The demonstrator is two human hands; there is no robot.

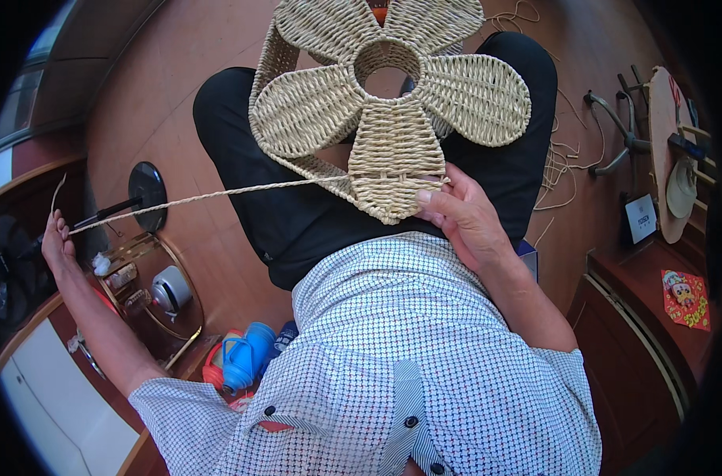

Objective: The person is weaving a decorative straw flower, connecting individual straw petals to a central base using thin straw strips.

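Note:
A flower-shaped woven straw basket [393,147] rests on my lap, its petals spread round an open ring in the middle. My right hand [464,210] pinches the edge of the lowest petal, thumb on top and fingers tucked behind. Far out to the left, my left hand [58,238] grips a twisted straw cord [218,194]. That cord runs taut from the hand to the lowest petal, and its loose end sticks up above my fingers. A gap crossed by short strands shows in the weave of this petal.
Loose cord [563,170] lies tangled on the floor to the right, near a metal stand [627,139]. Leftward are a black fan [12,270], a round base [147,186] and a low round table [182,262] holding a silver pot. Blue flasks [250,353] stand beside me.

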